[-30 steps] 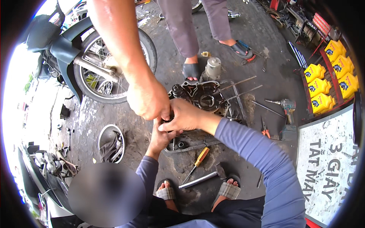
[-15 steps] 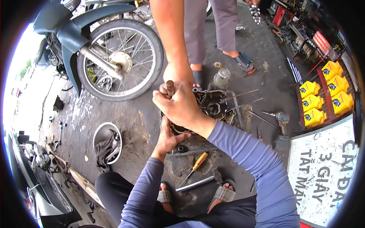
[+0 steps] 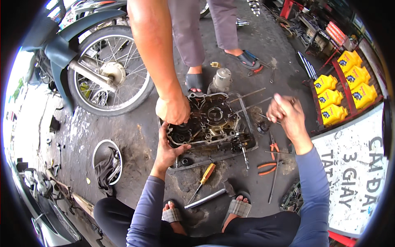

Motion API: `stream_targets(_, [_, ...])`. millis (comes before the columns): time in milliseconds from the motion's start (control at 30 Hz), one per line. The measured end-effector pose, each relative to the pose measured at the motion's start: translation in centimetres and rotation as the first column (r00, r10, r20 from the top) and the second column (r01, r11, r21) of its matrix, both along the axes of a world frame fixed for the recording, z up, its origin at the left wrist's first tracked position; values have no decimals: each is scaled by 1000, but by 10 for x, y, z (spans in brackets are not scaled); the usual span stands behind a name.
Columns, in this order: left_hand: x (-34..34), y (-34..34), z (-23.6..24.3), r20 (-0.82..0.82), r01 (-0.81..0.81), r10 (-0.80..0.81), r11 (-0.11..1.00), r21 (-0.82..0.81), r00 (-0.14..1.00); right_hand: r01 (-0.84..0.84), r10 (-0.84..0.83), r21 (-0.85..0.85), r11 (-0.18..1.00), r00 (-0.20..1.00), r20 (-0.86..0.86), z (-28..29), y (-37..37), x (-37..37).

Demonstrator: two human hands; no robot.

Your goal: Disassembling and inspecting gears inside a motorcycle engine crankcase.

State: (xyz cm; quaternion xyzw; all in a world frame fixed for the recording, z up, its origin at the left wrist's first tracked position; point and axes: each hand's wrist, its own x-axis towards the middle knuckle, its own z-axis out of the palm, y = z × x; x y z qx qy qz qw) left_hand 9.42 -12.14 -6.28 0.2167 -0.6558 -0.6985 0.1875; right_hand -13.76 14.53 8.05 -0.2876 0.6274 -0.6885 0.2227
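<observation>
An opened, oily engine case (image 3: 225,142) lies in a shallow tray (image 3: 250,119) on the floor. My left hand (image 3: 166,151) grips its near left corner, thumb and fingers apart along the edge. Raised to the right of the case, my right hand (image 3: 289,116) has its fingers curled in; whatever may be inside them is hidden. Another person's hand (image 3: 173,110) reaches from above onto the case's left part, fingertips hidden. A gear shaft (image 3: 243,152) lies at the case's near right corner. Close to my feet are a yellow-handled screwdriver (image 3: 208,173) and a hammer (image 3: 212,199).
Orange-handled pliers (image 3: 267,166) and a thin rod (image 3: 274,181) lie on the right. A white bucket with dark rags (image 3: 120,162) stands left. A motorcycle wheel (image 3: 113,74) is at the upper left. Yellow bottles (image 3: 329,99) and a white sign (image 3: 349,177) border the right.
My right hand has swung from above the case's left side out to the right. A brown rod-like thing in front of it no longer shows. My left hand stays at the case.
</observation>
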Motion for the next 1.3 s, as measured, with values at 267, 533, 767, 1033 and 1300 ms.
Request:
stream_targets(267, [-2,10,9,-30,-5,4,1000,-27,1000,517,-113,588,622,802,-586,-156,50,-70])
stream_targets(533, [-9,11,19,32,1,0,999,-37,999,457,-390,-17,889,777,493,-287,35,-92])
stream_targets(767, [-8,15,17,-5,1,-1,1000,-8,1000,279,-153,-81,957,721,676,-297,57,-69])
stream_targets(1033, [-8,13,6,-62,-22,21,1000,-8,998,123,-233,682,721,970,72,-312,101,-73])
stream_targets(1300, [-7,12,6,-90,-5,5,1000,-7,996,42,444,987,156,890,-108,-144,63,-46])
